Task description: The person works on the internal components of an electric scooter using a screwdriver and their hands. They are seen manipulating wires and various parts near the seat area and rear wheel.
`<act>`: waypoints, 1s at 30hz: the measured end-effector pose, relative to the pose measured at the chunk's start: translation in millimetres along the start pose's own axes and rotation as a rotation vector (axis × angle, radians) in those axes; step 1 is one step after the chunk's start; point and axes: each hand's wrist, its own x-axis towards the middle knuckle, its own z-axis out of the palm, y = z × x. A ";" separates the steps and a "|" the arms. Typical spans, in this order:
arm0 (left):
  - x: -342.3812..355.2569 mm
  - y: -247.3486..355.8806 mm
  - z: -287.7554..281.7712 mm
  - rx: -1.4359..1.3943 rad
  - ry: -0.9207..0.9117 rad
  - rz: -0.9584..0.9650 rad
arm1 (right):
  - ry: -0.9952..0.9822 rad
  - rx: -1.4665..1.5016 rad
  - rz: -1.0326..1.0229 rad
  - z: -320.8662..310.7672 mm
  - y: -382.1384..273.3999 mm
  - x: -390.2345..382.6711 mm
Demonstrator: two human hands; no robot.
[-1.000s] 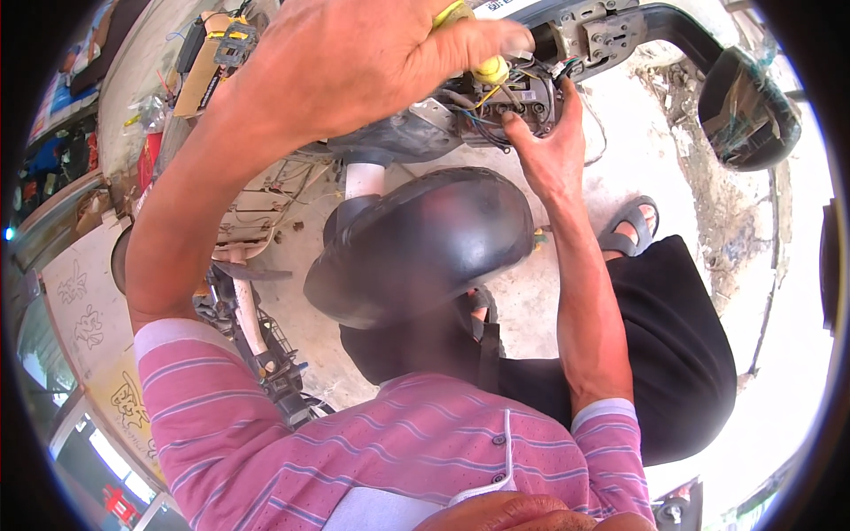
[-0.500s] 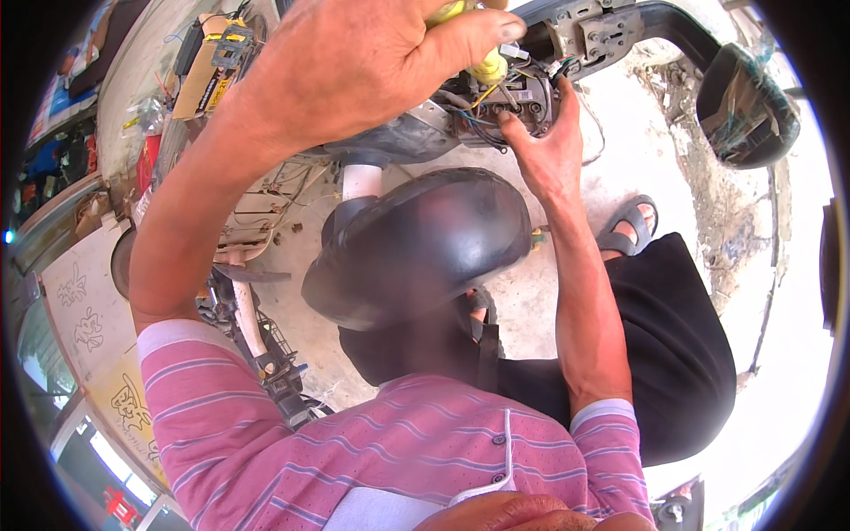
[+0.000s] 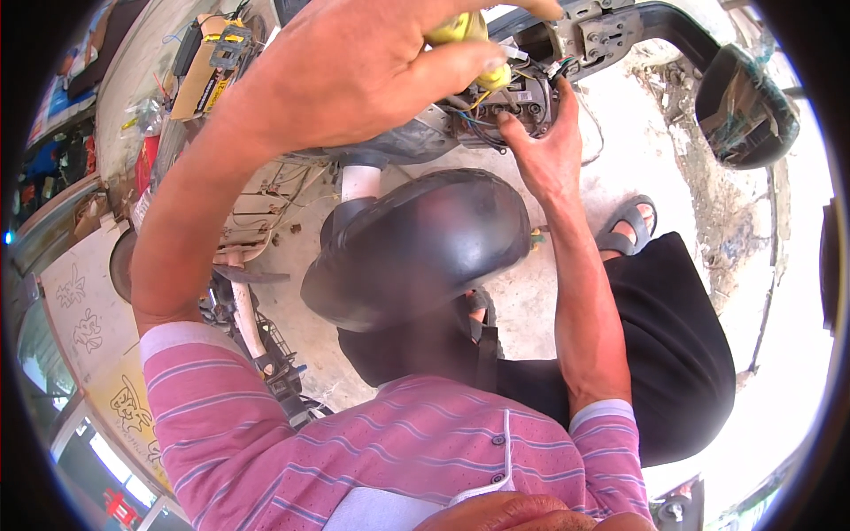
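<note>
Though unclear if pinched by left hand (image 3: 354,80), top centre, looks light, stiff, best grasped round yellow handle (image 3: 460,29), near spread right hand (image 3: 547,146).

Pink striped shirt (image 3: 354,442), pale collar (image 3: 381,510), pale cuffs (image 3: 181,335); black legwear (image 3: 682,354); grey sandals (image 3: 613,240).

Vehicle repair workshop, by the look of it: pale, dirt-marked floor (image 3: 624,146); exposed wired unit (image 3: 529,99) at my right hand (image 3: 544,146); yellow-handled tool (image 3: 494,76) in my left hand (image 3: 354,80); leftward, cardboard (image 3: 187,94) and a bare frame tube (image 3: 247,323).
</note>
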 end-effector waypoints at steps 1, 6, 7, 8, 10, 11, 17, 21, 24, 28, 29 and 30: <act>-2.1 -3.0 6.7 0.073 0.088 0.009 | 0.000 0.001 -0.002 0.4 -0.7 -0.1; -5.7 -24.2 17.8 0.032 0.114 0.194 | -0.015 -0.026 0.017 -0.8 0.4 0.2; -5.2 -20.0 20.8 -0.020 0.155 0.195 | -0.013 -0.030 0.016 -1.3 0.9 0.4; -3.4 -13.7 21.6 0.077 0.179 0.066 | -0.009 -0.040 0.015 -1.4 1.2 0.5; -1.5 -7.7 10.3 0.173 0.202 -0.064 | -0.006 -0.049 0.016 -1.6 2.3 -0.1; -1.8 -7.2 -3.9 0.091 0.059 -0.026 | 0.003 -0.038 0.003 -1.4 4.0 0.0; -1.7 -6.3 25.9 0.179 0.361 0.273 | 0.008 -0.053 -0.010 1.0 1.8 -0.3; 0.8 -18.3 22.0 -0.072 0.122 0.112 | -0.001 -0.023 0.004 -2.6 0.6 0.0; -0.1 -15.2 -23.6 -0.093 -0.112 0.034 | -0.018 -0.004 0.051 1.1 -6.8 -0.2; 2.2 -10.2 -1.3 -0.020 -0.076 0.188 | -0.012 0.021 0.037 -2.9 -5.0 0.1; 0.7 -6.4 12.2 0.025 0.031 0.242 | -0.015 0.026 0.035 -1.1 -5.7 0.1; 3.2 1.9 27.2 0.127 0.238 0.153 | -0.009 0.010 0.029 -0.5 -4.4 0.1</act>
